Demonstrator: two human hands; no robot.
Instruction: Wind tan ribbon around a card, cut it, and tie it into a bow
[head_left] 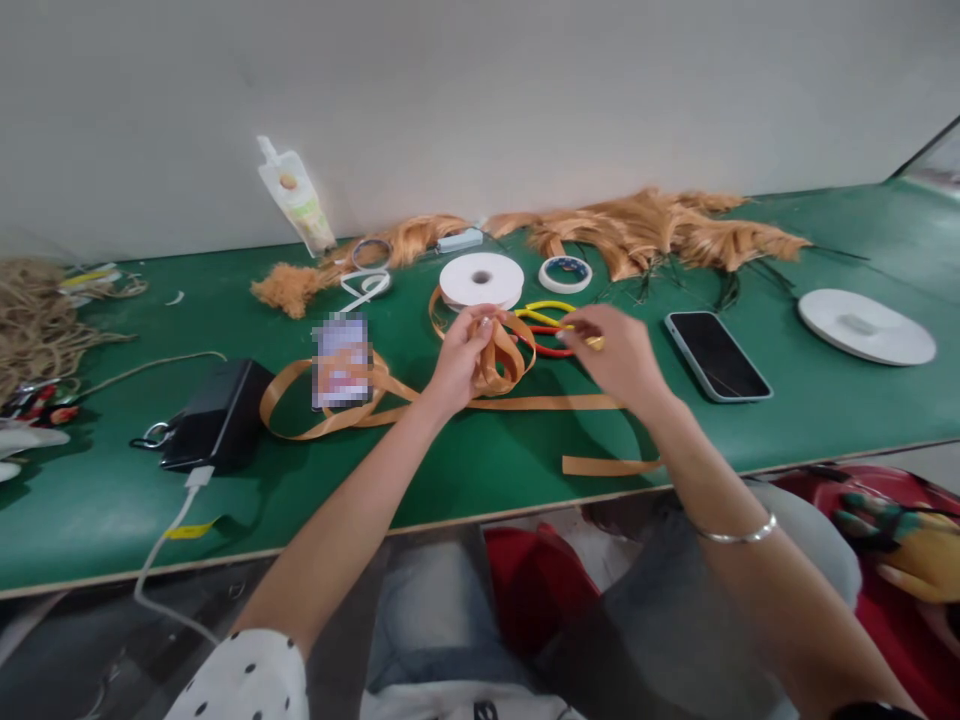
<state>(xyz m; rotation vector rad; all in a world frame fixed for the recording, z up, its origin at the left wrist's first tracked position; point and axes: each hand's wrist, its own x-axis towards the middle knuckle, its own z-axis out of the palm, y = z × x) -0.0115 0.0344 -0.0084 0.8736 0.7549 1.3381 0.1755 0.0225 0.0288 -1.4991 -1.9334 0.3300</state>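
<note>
My left hand point(461, 358) is closed around a bundle of looped orange ribbon point(501, 362), its fingers pinching the loops near the top. My right hand point(616, 352) is just to the right, its fingertips drawn together over a tool with yellow and red handles point(546, 308). Whether those fingers grip the tool, the ribbon or something small cannot be seen. Loose ribbon trails left across the table, and a cut end point(600, 466) lies below my right wrist. Behind the bundle is a white ribbon spool point(480, 278).
On the green table point(465, 465) are a phone point(718, 355), a white disc point(866, 327), a tape roll point(565, 274) and a black power bank point(219, 415) with a cable. Orange fibre bunches point(645, 232) line the wall. A pouch point(296, 200) leans there; twine point(37, 320) lies left.
</note>
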